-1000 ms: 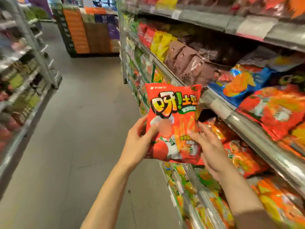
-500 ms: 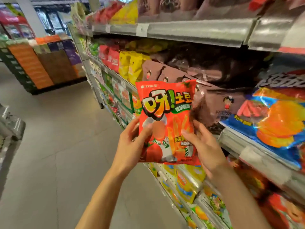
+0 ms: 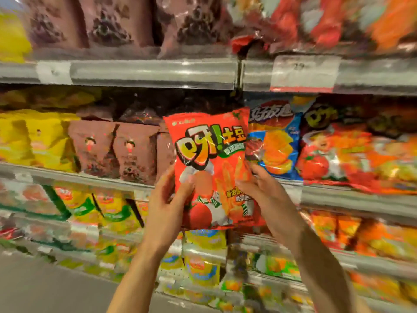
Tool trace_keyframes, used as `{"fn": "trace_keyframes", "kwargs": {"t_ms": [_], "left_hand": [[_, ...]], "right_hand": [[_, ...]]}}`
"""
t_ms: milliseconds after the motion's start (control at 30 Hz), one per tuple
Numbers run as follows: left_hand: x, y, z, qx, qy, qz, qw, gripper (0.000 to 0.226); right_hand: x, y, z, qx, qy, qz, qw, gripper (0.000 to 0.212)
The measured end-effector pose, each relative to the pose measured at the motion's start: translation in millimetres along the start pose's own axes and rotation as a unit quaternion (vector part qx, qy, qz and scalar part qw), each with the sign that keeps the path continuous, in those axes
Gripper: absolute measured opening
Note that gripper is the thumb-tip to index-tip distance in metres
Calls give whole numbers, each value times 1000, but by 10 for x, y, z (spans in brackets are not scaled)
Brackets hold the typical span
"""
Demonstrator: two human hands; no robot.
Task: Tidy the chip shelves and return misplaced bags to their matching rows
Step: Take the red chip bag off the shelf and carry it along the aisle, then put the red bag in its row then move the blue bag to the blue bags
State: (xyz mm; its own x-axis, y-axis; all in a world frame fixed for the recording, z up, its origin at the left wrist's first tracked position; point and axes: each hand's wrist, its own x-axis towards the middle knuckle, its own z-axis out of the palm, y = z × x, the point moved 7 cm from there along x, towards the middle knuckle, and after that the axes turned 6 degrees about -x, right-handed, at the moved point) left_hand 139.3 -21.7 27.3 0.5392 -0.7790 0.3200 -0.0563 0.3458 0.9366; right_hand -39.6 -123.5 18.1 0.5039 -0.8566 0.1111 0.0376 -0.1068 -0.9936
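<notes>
I hold a red-orange chip bag (image 3: 212, 154) with yellow lettering and a tomato picture upright in front of the middle shelf. My left hand (image 3: 167, 199) grips its lower left edge, my right hand (image 3: 264, 195) its lower right edge. Behind it on the middle shelf (image 3: 338, 199) stand brown bags (image 3: 117, 150) to the left, a blue bag (image 3: 277, 141) just right of it, and red-orange bags (image 3: 334, 159) with the same tomato picture further right. Yellow bags (image 3: 33, 136) fill the far left of that shelf.
The upper shelf rail (image 3: 146, 71) carries brown bags on the left and red and orange bags (image 3: 316, 21) on the right. Lower shelves hold yellow-green packs (image 3: 108, 206) and orange bags (image 3: 352, 233). Grey floor (image 3: 45, 285) shows at the bottom left. The picture is blurred.
The view has swung from down the aisle to face the shelves square on. Both hands have kept hold of the red-orange bag and raised it before the middle shelf.
</notes>
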Motion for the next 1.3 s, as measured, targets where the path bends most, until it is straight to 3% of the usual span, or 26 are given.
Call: {"fn": "trace_keyframes", "kwargs": {"t_ms": [67,200,433,500,567,667,833,900,1067,1167,1300], "left_hand": [[-39,-53,184,-16,-55,-5,998,33],[-135,-162,604,-44,-125,-33,991,38],[-264,-92,1400,-40,-205,-27,978,35],[-176,-56,1470,-8,-174,-7,985,39],[50,-37,1405,71,-97,49,992,39],[479,-123,1342,210,-36,101,972,46],[761,-355,1432,288,-56,20,956,86],[808,-326,1461,298,-55,3,953,92],[886,-209,1432,270,-30,30,962,56],[788,-124,1458,268,-43,28,962,46],[737,-24,1391,254,-36,36,966,45]], "right_hand": [[-212,-29,-186,0,51,1,999,37],[-643,-60,-570,-7,125,17,992,43],[-988,-183,-1196,-39,191,20,981,72],[-993,-213,-1377,-33,198,19,980,76],[-1013,-277,-1567,-41,205,13,978,65],[-1019,-326,-1826,-49,218,6,975,60],[-944,-364,-1986,-76,234,6,969,70],[-925,-380,-2001,-84,239,5,967,75],[-913,-360,-2120,-55,263,-2,963,47],[-949,-314,-2211,-62,283,21,957,55],[-951,-308,-2230,-70,287,21,955,51]]}}
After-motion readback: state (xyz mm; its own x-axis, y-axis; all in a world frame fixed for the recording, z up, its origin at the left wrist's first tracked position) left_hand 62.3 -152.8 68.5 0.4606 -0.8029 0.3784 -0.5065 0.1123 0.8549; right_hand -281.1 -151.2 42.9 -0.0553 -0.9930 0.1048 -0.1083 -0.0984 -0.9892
